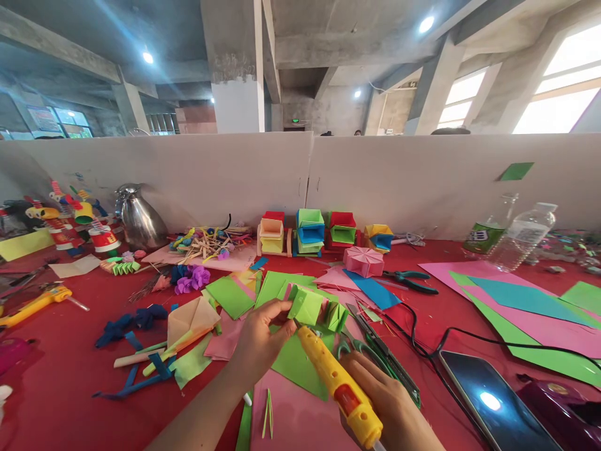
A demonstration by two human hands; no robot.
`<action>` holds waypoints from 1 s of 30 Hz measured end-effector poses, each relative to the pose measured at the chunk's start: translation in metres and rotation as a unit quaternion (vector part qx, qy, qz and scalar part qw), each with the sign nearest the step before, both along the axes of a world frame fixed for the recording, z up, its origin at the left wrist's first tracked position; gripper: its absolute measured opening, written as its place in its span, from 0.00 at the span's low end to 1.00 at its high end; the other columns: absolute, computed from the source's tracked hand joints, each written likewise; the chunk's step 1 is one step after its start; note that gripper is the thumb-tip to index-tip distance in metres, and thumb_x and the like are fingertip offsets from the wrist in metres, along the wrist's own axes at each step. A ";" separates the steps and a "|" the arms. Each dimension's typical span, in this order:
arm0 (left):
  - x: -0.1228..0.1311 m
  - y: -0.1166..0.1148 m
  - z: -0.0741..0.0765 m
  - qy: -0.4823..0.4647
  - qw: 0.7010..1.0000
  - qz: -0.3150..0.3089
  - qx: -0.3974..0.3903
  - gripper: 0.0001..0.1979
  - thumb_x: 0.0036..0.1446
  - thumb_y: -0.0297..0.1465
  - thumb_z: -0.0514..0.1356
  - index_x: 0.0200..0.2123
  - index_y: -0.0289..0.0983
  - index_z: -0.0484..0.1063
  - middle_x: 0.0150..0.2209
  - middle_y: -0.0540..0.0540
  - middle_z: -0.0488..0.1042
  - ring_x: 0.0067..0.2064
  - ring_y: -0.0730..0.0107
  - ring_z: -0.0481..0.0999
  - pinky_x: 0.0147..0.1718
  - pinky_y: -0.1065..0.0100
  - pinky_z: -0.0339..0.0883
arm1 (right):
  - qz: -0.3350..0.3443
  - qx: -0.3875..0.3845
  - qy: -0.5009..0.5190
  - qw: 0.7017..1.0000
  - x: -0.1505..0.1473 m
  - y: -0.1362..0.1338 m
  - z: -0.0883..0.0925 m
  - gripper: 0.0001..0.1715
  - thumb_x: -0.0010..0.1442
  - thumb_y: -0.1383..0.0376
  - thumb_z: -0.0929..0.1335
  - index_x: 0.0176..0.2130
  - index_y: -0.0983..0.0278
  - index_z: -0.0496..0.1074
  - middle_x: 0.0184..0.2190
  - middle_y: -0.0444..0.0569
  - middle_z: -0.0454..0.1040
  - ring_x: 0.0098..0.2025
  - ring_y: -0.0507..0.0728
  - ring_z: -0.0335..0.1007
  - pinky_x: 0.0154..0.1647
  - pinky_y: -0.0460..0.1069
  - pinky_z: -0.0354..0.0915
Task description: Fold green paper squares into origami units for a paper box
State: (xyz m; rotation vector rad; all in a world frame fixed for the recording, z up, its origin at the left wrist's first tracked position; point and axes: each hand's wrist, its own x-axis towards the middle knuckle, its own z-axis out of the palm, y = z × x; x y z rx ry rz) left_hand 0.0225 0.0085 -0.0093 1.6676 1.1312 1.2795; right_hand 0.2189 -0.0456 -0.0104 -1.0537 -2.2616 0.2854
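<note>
Two hands busy over the red tabletop [61, 376]: left hand [260, 335] pinches the green folded paper piece [305, 305] at centre, just above the clutter; right hand [389, 401] is clamped round the yellow glue gun [338, 379], nozzle right at the paper's lower edge.

Head-worn view, forward-down, close over left hand [260, 335], right hand [389, 401].

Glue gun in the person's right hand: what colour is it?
The glue gun is yellow with an orange-red patch, seen best in the head view.
</note>
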 end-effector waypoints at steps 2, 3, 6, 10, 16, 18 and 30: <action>-0.001 0.002 -0.001 -0.008 1.000 0.006 -0.010 0.11 0.52 0.29 0.57 0.39 0.36 0.74 0.33 0.48 0.75 0.35 0.68 0.74 0.36 0.71 0.67 | 0.014 -0.001 0.015 1.000 0.001 -0.004 0.004 0.07 0.60 0.68 0.58 0.32 0.60 0.62 0.28 0.46 0.68 0.25 0.51 0.66 0.24 0.43 0.62; -0.002 0.004 -0.002 -0.012 1.000 0.010 -0.013 0.11 0.52 0.30 0.58 0.40 0.36 0.73 0.34 0.47 0.76 0.36 0.68 0.74 0.37 0.71 0.67 | 0.009 0.007 0.019 1.000 0.003 -0.007 0.005 0.06 0.60 0.67 0.58 0.34 0.60 0.63 0.30 0.47 0.69 0.27 0.51 0.68 0.25 0.43 0.63; -0.007 0.010 -0.005 -0.018 0.999 0.041 -0.014 0.13 0.52 0.33 0.59 0.41 0.36 0.73 0.35 0.46 0.77 0.37 0.67 0.76 0.37 0.70 0.68 | -0.077 0.057 0.010 0.995 0.019 -0.012 0.004 0.09 0.58 0.67 0.61 0.40 0.59 0.63 0.36 0.50 0.71 0.30 0.52 0.73 0.23 0.43 0.66; -0.015 0.016 -0.006 -0.020 0.997 0.077 -0.002 0.14 0.50 0.34 0.60 0.41 0.34 0.72 0.32 0.45 0.77 0.35 0.65 0.76 0.36 0.69 0.68 | -0.276 0.120 -0.052 0.952 0.058 -0.009 -0.006 0.13 0.50 0.60 0.66 0.38 0.59 0.64 0.32 0.49 0.72 0.20 0.55 0.71 0.11 0.46 0.59; -0.021 0.022 -0.007 -0.013 0.996 0.084 -0.017 0.16 0.49 0.35 0.60 0.41 0.33 0.73 0.34 0.43 0.78 0.36 0.63 0.77 0.37 0.67 0.69 | -0.383 -0.001 -0.142 0.913 0.091 0.006 -0.017 0.15 0.53 0.54 0.64 0.37 0.61 0.69 0.34 0.52 0.71 0.17 0.55 0.69 0.10 0.46 0.55; -0.023 0.025 -0.010 -0.016 0.996 0.088 -0.020 0.17 0.48 0.36 0.60 0.41 0.34 0.73 0.33 0.43 0.78 0.37 0.62 0.77 0.38 0.66 0.69 | -0.379 -0.043 -0.161 0.910 0.092 0.009 -0.020 0.16 0.55 0.56 0.62 0.40 0.61 0.69 0.37 0.53 0.71 0.20 0.56 0.71 0.14 0.47 0.58; -0.027 0.032 -0.016 -0.021 0.995 0.092 -0.021 0.18 0.47 0.37 0.61 0.41 0.33 0.72 0.34 0.42 0.79 0.36 0.61 0.77 0.36 0.66 0.69 | -0.273 -0.083 -0.175 0.942 0.030 0.075 0.037 0.14 0.59 0.66 0.62 0.44 0.64 0.72 0.45 0.57 0.72 0.48 0.65 0.66 0.45 0.59 0.61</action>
